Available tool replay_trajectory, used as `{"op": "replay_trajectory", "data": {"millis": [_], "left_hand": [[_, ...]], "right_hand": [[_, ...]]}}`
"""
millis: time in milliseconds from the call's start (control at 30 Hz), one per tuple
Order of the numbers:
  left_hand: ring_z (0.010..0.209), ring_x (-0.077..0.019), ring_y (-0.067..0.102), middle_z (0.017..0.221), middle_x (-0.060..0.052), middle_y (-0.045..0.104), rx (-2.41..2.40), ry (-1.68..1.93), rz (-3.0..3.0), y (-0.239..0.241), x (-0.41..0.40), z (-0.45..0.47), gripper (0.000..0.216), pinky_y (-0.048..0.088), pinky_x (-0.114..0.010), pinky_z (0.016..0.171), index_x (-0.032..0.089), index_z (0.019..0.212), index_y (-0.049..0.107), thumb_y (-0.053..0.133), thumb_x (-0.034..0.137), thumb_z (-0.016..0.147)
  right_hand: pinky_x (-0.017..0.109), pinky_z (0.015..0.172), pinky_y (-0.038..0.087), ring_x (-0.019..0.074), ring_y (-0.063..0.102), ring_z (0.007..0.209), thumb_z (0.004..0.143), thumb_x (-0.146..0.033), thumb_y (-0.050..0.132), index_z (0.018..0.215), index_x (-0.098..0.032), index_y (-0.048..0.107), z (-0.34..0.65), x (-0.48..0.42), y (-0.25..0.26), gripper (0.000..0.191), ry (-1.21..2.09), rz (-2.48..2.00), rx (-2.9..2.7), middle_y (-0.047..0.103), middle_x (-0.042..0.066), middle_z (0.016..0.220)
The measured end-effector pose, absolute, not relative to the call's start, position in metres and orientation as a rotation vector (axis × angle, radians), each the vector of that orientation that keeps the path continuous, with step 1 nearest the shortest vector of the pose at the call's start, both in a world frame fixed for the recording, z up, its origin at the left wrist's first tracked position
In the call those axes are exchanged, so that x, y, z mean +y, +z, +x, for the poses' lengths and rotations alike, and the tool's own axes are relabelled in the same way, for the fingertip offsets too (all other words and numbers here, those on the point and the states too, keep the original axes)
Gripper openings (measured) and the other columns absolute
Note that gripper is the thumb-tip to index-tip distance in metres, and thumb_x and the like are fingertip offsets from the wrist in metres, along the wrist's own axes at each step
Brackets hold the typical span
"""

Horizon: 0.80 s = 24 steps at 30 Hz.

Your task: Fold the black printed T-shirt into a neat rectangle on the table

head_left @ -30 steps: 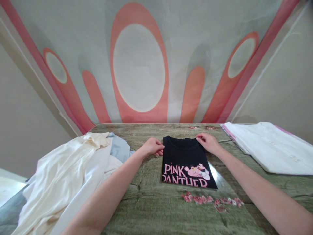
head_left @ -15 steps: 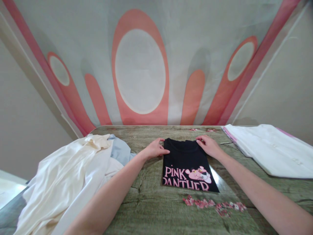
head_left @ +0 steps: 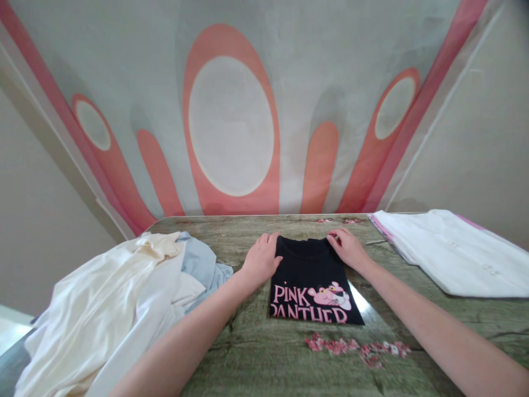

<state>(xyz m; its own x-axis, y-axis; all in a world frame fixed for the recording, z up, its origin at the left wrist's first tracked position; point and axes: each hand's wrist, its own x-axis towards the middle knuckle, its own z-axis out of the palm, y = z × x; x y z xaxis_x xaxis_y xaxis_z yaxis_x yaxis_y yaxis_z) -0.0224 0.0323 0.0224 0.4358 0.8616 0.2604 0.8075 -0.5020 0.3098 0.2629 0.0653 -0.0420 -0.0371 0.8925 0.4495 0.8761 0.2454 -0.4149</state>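
A folded black T-shirt (head_left: 306,267) lies flat on the table, collar away from me, with a pink "PINK PANTHER" print and a pink cartoon head on its front. My left hand (head_left: 261,258) rests palm down against its left edge by the shoulder. The fingers there are stretched out, and the thumb sits apart from them at the cloth. At the opposite top corner, my right hand (head_left: 347,248) has thumb and fingertips closed on the shirt's edge.
Loose cream and white clothes (head_left: 111,298) are heaped on the left, with a light blue garment (head_left: 200,259) beside them. Folded white clothing (head_left: 458,253) is stacked on the right. The wood-patterned table (head_left: 256,353) meets a wall with pink shapes behind.
My left hand has turned flatter, its fingers now lying along the shirt's edge. The right hand stays at its corner. The whole view has shifted slightly.
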Motion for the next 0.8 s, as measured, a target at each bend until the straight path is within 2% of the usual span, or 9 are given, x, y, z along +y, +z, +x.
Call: {"op": "replay_trajectory", "data": {"millis": [100, 200, 300, 400, 533, 667, 800], "left_hand": [[0.122, -0.0229, 0.038, 0.129, -0.013, 0.043, 1.266, 0.478, 2.711, 0.025, 0.011, -0.007, 0.045, 0.030, -0.035, 0.100, 0.014, 0.127, 0.037, 0.042, 0.034, 0.087], [0.130, -0.0231, 0.024, 0.141, -0.013, 0.029, 1.058, 0.363, 2.809, 0.018, -0.006, 0.005, 0.055, 0.022, -0.036, 0.105, 0.012, 0.132, 0.032, 0.031, 0.046, 0.089], [0.133, -0.0235, 0.016, 0.144, -0.011, 0.023, 0.989, 0.295, 2.858, 0.008, -0.016, 0.011, 0.061, 0.016, -0.039, 0.106, 0.013, 0.135, 0.029, 0.024, 0.052, 0.089], [0.133, -0.0238, 0.015, 0.144, -0.011, 0.022, 0.992, 0.260, 2.882, 0.002, -0.018, 0.012, 0.063, 0.013, -0.040, 0.107, 0.013, 0.135, 0.029, 0.021, 0.054, 0.089], [0.133, -0.0248, 0.016, 0.144, -0.012, 0.023, 1.010, 0.251, 2.882, 0.001, -0.017, 0.013, 0.067, 0.014, -0.040, 0.107, 0.012, 0.135, 0.030, 0.021, 0.058, 0.087], [0.133, -0.0247, 0.016, 0.143, -0.011, 0.025, 1.022, 0.259, 2.881, 0.000, -0.018, 0.014, 0.064, 0.014, -0.041, 0.107, 0.013, 0.135, 0.031, 0.022, 0.056, 0.088], [0.131, -0.0249, 0.021, 0.141, -0.012, 0.030, 0.964, 0.297, 2.855, 0.004, -0.016, 0.013, 0.062, 0.016, -0.042, 0.106, 0.013, 0.134, 0.033, 0.028, 0.054, 0.088]], "right_hand": [[0.033, 0.081, 0.044, 0.0210, 0.057, 0.088, 0.087, -0.033, 0.037, 0.095, -0.016, 0.059, 0.257, 0.060, -0.036, 0.029, -0.069, -1.593, -1.890, 0.059, 0.010, 0.095], [0.034, 0.091, 0.039, 0.0223, 0.053, 0.101, 0.090, -0.032, 0.031, 0.106, -0.014, 0.057, 0.246, 0.055, -0.035, 0.036, -0.098, -1.561, -1.976, 0.059, 0.011, 0.107], [0.037, 0.102, 0.030, 0.0240, 0.041, 0.119, 0.089, -0.040, 0.030, 0.124, -0.011, 0.046, 0.237, 0.053, -0.039, 0.049, -0.027, -1.562, -2.123, 0.049, 0.013, 0.127], [0.041, 0.106, 0.024, 0.0254, 0.028, 0.129, 0.088, -0.052, 0.027, 0.133, -0.010, 0.036, 0.232, 0.053, -0.045, 0.063, 0.091, -1.607, -2.254, 0.038, 0.013, 0.138], [0.042, 0.108, 0.019, 0.0250, 0.020, 0.132, 0.087, -0.057, 0.021, 0.137, -0.011, 0.031, 0.232, 0.053, -0.044, 0.068, 0.156, -1.666, -2.296, 0.030, 0.010, 0.142], [0.042, 0.107, 0.019, 0.0248, 0.021, 0.132, 0.086, -0.057, 0.023, 0.136, -0.015, 0.033, 0.233, 0.053, -0.044, 0.066, 0.160, -1.668, -2.274, 0.031, 0.009, 0.142], [0.042, 0.105, 0.023, 0.0246, 0.030, 0.128, 0.087, -0.051, 0.029, 0.127, -0.016, 0.045, 0.235, 0.055, -0.046, 0.055, 0.115, -1.596, -2.219, 0.040, 0.010, 0.137]]}}
